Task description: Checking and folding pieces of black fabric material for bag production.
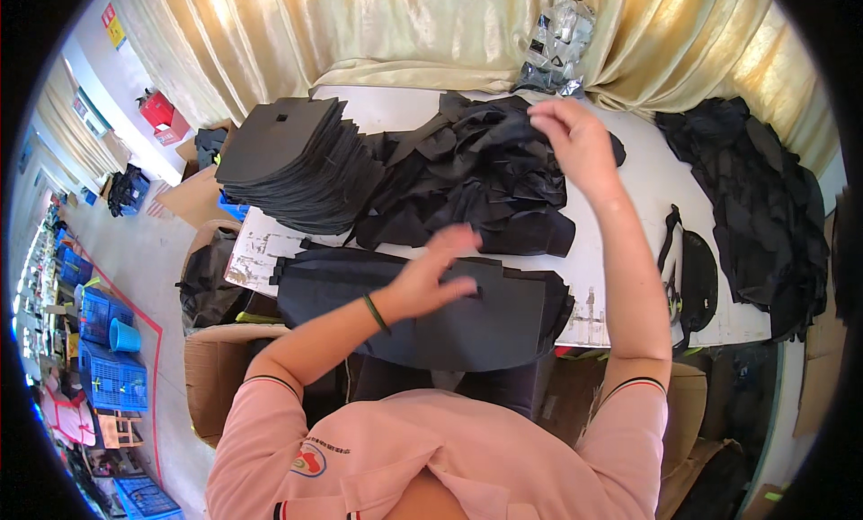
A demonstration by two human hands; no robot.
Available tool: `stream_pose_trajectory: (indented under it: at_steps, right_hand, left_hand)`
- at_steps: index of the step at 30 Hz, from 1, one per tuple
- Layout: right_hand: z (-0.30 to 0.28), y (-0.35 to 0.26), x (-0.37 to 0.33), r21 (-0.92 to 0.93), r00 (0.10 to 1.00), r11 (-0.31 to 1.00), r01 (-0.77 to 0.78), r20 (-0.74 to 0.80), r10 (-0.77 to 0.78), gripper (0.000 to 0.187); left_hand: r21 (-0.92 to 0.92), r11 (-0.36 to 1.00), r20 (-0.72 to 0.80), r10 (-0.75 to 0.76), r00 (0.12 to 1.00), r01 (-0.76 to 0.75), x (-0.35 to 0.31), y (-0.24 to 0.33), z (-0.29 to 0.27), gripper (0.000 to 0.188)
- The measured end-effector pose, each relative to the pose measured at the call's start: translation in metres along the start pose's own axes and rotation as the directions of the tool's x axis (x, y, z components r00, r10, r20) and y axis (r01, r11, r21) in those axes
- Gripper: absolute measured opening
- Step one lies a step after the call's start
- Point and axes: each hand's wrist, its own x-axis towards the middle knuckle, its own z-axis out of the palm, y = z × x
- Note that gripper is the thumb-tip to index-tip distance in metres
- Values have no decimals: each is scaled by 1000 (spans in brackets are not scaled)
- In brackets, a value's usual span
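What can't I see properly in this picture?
All in the head view:
- Left hand: partly motion-blurred.
- Middle of the table: hidden under the black cloth heap.
- Contents of the blue baskets: too small.
- Dark thing, far right: cut off by the lens rim.

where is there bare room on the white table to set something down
Widest: white table between the crumpled black cloth and the black strapped item, partly under the right forearm. Smaller: at the back, between the panel stack and that cloth. Crowded: table middle, under that cloth and the flat dark pile.
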Motion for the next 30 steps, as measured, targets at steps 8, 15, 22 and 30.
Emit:
stream_pose_trajectory:
  at_steps: [8,15,22,30]
  right_hand:
    - [-32,-126,52,298,919,941,-159,394,31,16]
    - [-25,-148,35,96,976,995,21,212,-41,71]
    - [-16,-148,16,-82,994,991,103,46,-100,34]
    - [-23,-159,13,-139,987,979,146,79,-136,14]
  left_hand:
    - [234,950,-543,305,782,-208,109,75,-96,53]
    - [-212,945,-590,77,803,-247,113,79,-109,28]
    - [-26,987,-639,106,762,-160,90,72,-121,33]
    - [161,987,-529,92,844,-7,74,63,-118,40]
